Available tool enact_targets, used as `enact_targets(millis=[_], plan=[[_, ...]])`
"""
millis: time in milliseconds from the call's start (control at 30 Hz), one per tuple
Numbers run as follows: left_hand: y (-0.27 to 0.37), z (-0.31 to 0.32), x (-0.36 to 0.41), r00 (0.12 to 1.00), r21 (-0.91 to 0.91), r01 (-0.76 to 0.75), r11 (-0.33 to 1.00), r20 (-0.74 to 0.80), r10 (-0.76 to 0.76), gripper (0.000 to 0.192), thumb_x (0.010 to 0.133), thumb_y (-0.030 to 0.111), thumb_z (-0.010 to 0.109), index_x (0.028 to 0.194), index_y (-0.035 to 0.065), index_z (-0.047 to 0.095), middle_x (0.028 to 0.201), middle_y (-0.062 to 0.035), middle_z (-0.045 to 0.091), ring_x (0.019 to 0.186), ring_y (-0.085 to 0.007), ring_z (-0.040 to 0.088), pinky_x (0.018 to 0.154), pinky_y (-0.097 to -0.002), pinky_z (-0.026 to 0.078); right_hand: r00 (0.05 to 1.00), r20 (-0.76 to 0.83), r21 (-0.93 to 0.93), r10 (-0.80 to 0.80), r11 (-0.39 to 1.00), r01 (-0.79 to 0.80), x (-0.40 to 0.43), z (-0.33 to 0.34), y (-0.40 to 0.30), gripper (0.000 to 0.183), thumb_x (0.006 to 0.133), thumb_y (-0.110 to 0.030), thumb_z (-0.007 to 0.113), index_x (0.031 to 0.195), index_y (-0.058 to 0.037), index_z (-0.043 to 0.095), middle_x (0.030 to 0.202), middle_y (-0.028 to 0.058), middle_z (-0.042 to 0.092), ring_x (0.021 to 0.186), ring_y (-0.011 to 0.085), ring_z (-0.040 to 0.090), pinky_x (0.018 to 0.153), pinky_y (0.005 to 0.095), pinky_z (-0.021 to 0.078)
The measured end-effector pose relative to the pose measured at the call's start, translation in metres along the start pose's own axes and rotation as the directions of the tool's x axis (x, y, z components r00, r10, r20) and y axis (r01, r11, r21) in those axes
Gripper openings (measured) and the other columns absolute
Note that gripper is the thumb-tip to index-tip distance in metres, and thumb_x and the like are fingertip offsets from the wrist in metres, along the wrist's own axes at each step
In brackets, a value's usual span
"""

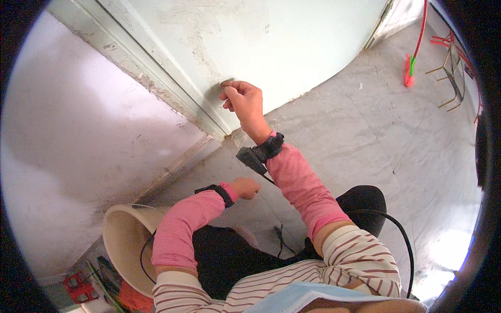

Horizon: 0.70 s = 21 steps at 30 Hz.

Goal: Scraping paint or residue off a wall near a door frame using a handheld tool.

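My right hand (246, 101) is raised against the lower part of a pale, painted door (309, 51). Thumb and forefinger are pinched on a small, thin grey piece (227, 81), mostly hidden by the fingers. Above the fingertips runs a strip of scuffed, flaking paint (201, 54) on the door's face. My left hand (246, 188) hangs lower, over the floor, with its fingers curled in; nothing shows in it. Both wrists carry black straps over pink striped sleeves, and a black device (252, 159) sits on the right one.
A door frame (156, 72) and a stained white wall (78, 129) stand to the left. Beside my left arm is a cream bucket (125, 242), near a red plastic item (80, 288). Grey tile floor (344, 129) spreads rightward to a red-bristled brush (409, 70) and a metal-legged stool (454, 74). A black cable (405, 234) loops at right.
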<state>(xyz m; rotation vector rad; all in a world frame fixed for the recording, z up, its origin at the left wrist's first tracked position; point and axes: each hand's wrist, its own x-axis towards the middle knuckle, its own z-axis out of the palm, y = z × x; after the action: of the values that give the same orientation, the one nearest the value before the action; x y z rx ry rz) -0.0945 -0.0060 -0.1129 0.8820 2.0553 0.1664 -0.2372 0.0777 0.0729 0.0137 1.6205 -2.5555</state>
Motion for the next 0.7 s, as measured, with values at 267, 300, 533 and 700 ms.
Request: enact_targets(millis=[267, 300, 533, 700], plan=[[-0.005, 0.006, 0.001, 1.000, 0.021, -0.003, 1.000, -0.007, 0.003, 0.021, 0.069, 0.012, 0.052, 0.086, 0.0079, 0.063, 0.091, -0.0148, 0.063, 0.086, -0.0349, 0.060, 0.069, -0.0468, 0.048, 0.931, 0.226, 0.357, 0.287, 0.865, -0.353, 0.007, -0.009, 0.017, 0.014, 0.086, -0.011, 0.054, 0.091, 0.0004, 0.059, 0.074, 0.0035, 0.060, 0.054, 0.0060, 0.050, 0.045, 0.0168, 0.0393], [-0.005, 0.005, 0.000, 1.000, 0.034, -0.007, 0.999, -0.009, 0.007, 0.021, 0.068, 0.012, 0.051, 0.085, 0.0078, 0.063, 0.090, -0.0152, 0.063, 0.085, -0.0351, 0.060, 0.069, -0.0466, 0.048, 0.880, 0.336, 0.472, 0.335, 0.749, -0.465, 0.011, -0.010, 0.016, 0.014, 0.087, -0.012, 0.054, 0.092, -0.0005, 0.058, 0.075, 0.0024, 0.060, 0.055, 0.0052, 0.050, 0.045, 0.0159, 0.0390], [-0.005, 0.002, -0.007, 0.999, 0.032, -0.037, 0.999, -0.007, 0.037, 0.020, 0.074, 0.014, 0.048, 0.089, 0.0057, 0.059, 0.086, -0.0190, 0.062, 0.080, -0.0383, 0.059, 0.067, -0.0490, 0.046, 0.743, 0.561, 0.599, 0.364, 0.441, -0.668, 0.021, -0.009, 0.011, 0.014, 0.090, -0.014, 0.050, 0.087, -0.0024, 0.057, 0.073, 0.0012, 0.060, 0.053, 0.0063, 0.052, 0.044, 0.0161, 0.0445], [-0.008, 0.008, -0.002, 0.999, 0.011, -0.016, 1.000, -0.052, 0.016, 0.020, 0.067, 0.011, 0.052, 0.083, 0.0073, 0.063, 0.087, -0.0167, 0.063, 0.082, -0.0355, 0.061, 0.068, -0.0459, 0.048, 0.708, 0.566, 0.626, 0.422, 0.339, -0.703, 0.031, -0.010, 0.011, 0.010, 0.088, -0.010, 0.051, 0.084, -0.0015, 0.056, 0.068, 0.0000, 0.058, 0.050, 0.0060, 0.052, 0.043, 0.0163, 0.0446]])
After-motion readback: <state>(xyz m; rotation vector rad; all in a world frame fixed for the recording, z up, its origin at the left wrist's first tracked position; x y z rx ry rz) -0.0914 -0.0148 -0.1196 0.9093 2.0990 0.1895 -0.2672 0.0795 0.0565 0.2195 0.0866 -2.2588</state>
